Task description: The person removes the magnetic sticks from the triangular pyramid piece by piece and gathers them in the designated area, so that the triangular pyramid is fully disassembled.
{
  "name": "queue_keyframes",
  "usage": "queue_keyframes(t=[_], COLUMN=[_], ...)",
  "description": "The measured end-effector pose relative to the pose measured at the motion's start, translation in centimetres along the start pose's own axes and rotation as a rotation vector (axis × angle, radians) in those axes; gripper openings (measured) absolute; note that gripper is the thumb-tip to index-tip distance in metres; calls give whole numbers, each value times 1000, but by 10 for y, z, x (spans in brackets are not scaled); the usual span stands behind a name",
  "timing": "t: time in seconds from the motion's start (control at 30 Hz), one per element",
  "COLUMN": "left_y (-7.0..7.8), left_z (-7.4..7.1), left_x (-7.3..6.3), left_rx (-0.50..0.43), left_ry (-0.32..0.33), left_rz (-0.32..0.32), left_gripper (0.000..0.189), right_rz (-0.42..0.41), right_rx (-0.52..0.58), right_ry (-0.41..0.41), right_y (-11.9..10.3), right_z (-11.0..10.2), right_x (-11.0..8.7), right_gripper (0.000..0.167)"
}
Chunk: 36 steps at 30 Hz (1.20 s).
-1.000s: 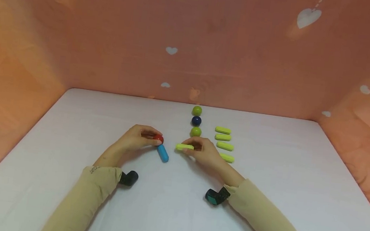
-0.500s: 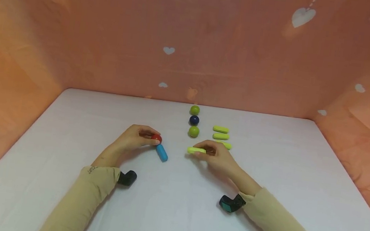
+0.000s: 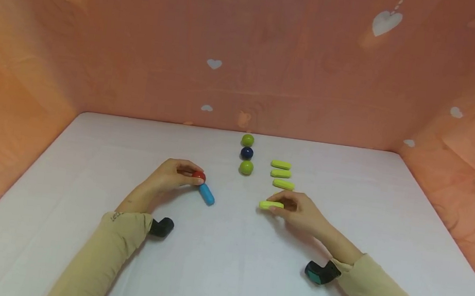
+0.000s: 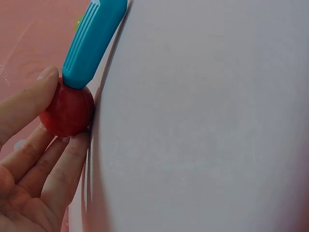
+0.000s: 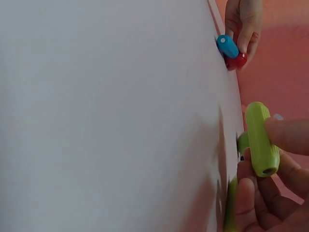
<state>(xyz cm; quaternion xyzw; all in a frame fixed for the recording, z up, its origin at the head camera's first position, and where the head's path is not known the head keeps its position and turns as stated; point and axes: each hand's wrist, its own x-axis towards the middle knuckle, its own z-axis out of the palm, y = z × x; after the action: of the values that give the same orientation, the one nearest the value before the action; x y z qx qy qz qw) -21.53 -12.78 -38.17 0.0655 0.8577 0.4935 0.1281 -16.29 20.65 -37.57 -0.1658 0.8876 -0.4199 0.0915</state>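
Note:
My left hand (image 3: 170, 177) pinches a glossy red ball (image 4: 67, 111) between thumb and fingers. A blue ridged rod (image 4: 94, 43) meets the ball end-on; in the head view this blue rod (image 3: 206, 195) slants toward me from it. Farther right, my right hand (image 3: 302, 214) grips a lime-yellow ridged rod (image 5: 262, 140) between thumb and fingers, close over the white table. The rod's near end shows a small dark round spot in the right wrist view. Just beyond that hand lie several matching lime rods, the nearest mostly hidden behind it.
A green ball (image 3: 247, 140), a dark blue ball (image 3: 246, 153) and another green ball (image 3: 246, 167) line up near the back edge. To their right, lime rods (image 3: 280, 173) lie in a column. Orange cloth (image 3: 249, 47) with white hearts walls the white tabletop (image 3: 206, 271).
My right hand has moved right and a little toward me, carrying the lime rod away from the blue rod. The left hand keeps its hold on the red ball. The head view shifts slightly.

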Motion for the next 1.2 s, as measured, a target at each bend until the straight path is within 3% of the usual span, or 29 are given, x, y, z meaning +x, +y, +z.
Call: queue_keyframes(t=[0.57, 0.83, 1.0, 1.2], left_y=[1, 4, 5, 7], left_z=[1, 4, 5, 8], left_x=[-1, -1, -1, -2], left_rx=[-20, -12, 22, 36], left_ry=[17, 22, 15, 2], left_rz=[-13, -24, -47, -46], left_gripper=[39, 39, 38, 40], right_rz=[17, 7, -35, -33], right_rx=[-154, -217, -187, -39], right_ry=[1, 22, 66, 48], right_y=[12, 6, -5, -14], right_z=[-18, -23, -21, -3], right_x=[-16, -15, -8, 8], right_gripper=[16, 17, 21, 22])
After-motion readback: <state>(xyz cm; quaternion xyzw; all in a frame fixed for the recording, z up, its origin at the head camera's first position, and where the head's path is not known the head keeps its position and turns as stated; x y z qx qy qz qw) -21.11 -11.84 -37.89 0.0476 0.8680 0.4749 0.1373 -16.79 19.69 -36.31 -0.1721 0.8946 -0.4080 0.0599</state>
